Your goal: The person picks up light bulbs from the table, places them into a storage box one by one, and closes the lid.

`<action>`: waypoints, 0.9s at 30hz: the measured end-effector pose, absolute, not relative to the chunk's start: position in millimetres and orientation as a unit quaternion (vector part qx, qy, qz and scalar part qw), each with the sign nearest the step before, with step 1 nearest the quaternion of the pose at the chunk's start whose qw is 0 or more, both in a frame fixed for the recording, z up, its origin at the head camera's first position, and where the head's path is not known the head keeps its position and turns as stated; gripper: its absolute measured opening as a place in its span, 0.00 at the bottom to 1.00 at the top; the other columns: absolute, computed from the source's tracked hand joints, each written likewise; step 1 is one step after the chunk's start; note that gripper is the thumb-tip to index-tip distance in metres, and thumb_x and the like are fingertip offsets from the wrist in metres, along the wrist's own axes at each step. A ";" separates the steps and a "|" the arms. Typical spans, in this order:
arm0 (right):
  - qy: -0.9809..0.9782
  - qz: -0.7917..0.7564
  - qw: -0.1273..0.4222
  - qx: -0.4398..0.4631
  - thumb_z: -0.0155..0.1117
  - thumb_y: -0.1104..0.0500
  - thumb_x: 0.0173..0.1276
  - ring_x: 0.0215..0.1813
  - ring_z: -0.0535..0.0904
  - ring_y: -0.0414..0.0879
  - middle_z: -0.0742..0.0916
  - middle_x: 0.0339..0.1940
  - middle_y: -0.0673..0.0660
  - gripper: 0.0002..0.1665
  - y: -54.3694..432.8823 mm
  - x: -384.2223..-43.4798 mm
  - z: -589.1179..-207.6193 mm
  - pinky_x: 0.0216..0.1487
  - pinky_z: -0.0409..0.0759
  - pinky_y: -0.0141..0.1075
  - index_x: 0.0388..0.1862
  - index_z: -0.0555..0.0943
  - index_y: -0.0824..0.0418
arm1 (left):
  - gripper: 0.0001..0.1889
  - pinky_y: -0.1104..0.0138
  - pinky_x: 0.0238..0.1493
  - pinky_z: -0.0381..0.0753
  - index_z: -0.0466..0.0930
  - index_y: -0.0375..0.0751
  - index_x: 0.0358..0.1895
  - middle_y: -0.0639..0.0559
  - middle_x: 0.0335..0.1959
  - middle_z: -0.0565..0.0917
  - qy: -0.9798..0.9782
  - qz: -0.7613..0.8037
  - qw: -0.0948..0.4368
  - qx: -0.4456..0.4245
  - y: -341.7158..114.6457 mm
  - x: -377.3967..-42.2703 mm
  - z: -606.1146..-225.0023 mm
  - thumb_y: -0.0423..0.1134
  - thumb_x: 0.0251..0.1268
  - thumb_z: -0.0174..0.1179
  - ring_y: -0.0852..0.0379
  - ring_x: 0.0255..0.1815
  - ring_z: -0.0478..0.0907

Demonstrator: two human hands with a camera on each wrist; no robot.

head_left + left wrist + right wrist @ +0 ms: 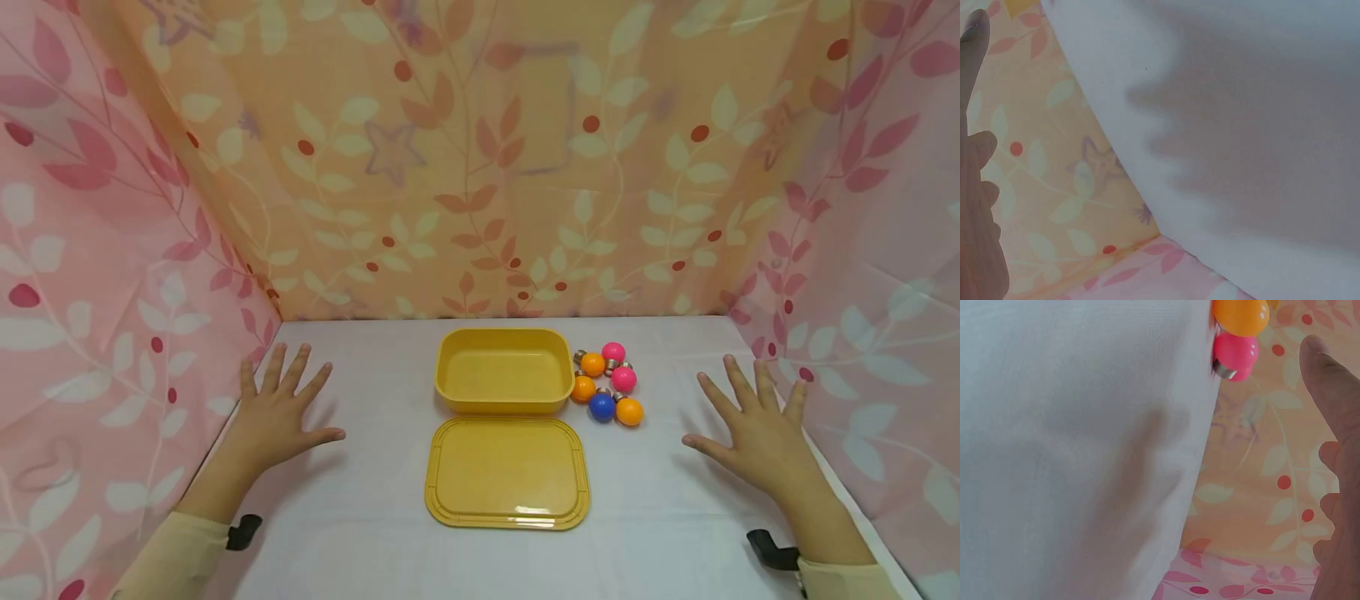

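Note:
My left hand point(272, 421) is spread above the left side of the white table, fingers straight, holding nothing. On the other side my right hand point(761, 437) is likewise spread and empty. Between them stands a yellow plastic box point(504, 408), open at the top, with nothing visible inside. A flat yellow lid point(507, 475) lies in front of it. Right of the box is a cluster of small round light bulbs with metal screw bases: orange ones like this bulb point(629, 412), two pink, including this pink bulb point(623, 380), and a blue bulb point(602, 407). They are nearest to my right hand.
A white cloth point(360, 533) covers the table. An orange-lit leaf-print curtain point(465, 208) hangs along the back edge, and pink leaf-print curtains close off the left side point(97, 275) and right side point(885, 275).

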State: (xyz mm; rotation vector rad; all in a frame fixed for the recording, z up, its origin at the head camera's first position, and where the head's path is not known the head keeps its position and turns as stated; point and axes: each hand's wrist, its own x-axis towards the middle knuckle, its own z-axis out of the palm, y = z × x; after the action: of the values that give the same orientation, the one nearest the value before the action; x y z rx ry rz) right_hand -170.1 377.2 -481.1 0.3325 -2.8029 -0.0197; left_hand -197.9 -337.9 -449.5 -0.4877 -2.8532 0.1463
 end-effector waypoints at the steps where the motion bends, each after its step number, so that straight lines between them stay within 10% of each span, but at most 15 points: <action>1: -0.981 -0.006 0.159 0.116 0.68 0.21 0.54 0.83 0.20 0.63 0.44 0.87 0.62 0.66 376.1 -170.2 -481.3 0.68 0.10 0.73 0.85 0.54 0.44 | 0.59 0.27 0.73 0.18 0.58 0.53 0.82 0.37 0.85 0.47 -0.977 0.047 0.125 -0.169 -336.6 -198.0 -449.6 0.84 0.51 0.56 0.35 0.84 0.24; 27: -0.977 0.051 0.178 0.103 0.71 0.24 0.54 0.83 0.33 0.72 0.53 0.85 0.67 0.63 359.8 -172.4 -494.9 0.69 0.11 0.72 0.83 0.59 0.48 | 0.60 0.34 0.73 0.11 0.53 0.56 0.83 0.41 0.86 0.42 -0.975 0.021 0.145 -0.169 -310.3 -214.7 -448.9 0.85 0.50 0.56 0.38 0.85 0.23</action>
State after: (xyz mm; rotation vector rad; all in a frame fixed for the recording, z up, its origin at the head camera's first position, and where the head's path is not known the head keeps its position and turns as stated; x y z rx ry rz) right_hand -172.4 359.8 -494.9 0.2926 -2.7652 0.1449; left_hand -214.7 -310.3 -448.9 -0.4872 -2.8072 0.0615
